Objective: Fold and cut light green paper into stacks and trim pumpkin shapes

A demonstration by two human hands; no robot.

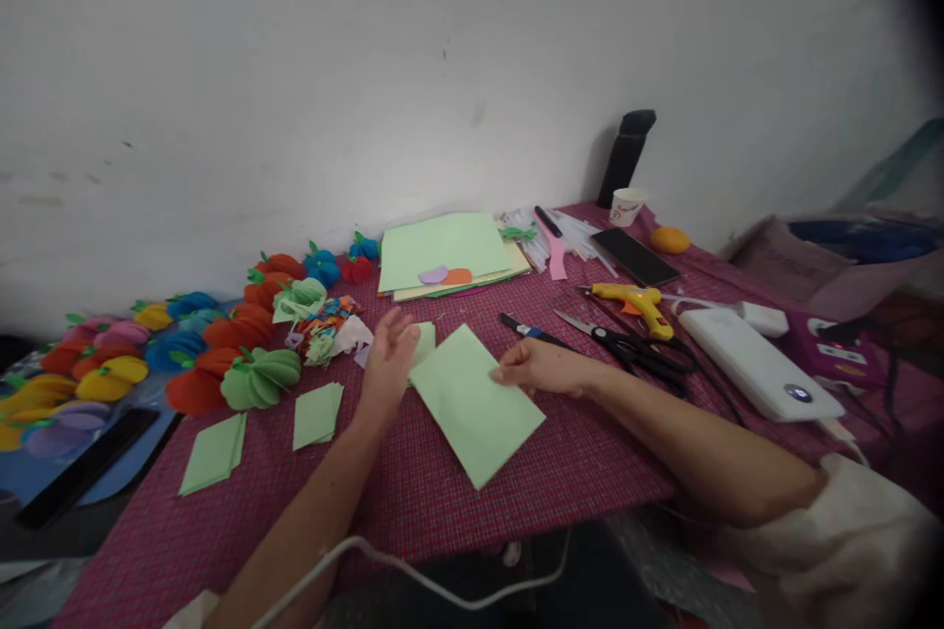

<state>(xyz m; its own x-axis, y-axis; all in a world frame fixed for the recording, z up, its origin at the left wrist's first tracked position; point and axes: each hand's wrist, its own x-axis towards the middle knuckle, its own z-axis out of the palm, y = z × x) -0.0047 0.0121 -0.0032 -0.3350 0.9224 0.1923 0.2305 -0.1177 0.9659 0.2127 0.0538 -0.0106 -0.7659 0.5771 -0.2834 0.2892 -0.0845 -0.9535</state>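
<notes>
My right hand [542, 369] is closed on the right edge of the green sheet [478, 413], finger and thumb pinching it, maybe so it can't slip. The sheet is in the near middle of the cloth [435, 521], right in front of me, where I think it's easy to reach. My left hand [388, 354] is just left of it, with the thumb at a small green paper [423, 346]; I can't tell if I'm gripping that one or only touching it. Two little green piles, one here [316, 417] and one more to the left [212, 455], lie apart, I guess so they don't get mixed up. The scissors [626, 346] and the yellow glue gun [635, 299] are on the right, maybe to keep them off my papers. The big sheets [442, 246] lie flat at the far side, perhaps to leave me room.
</notes>
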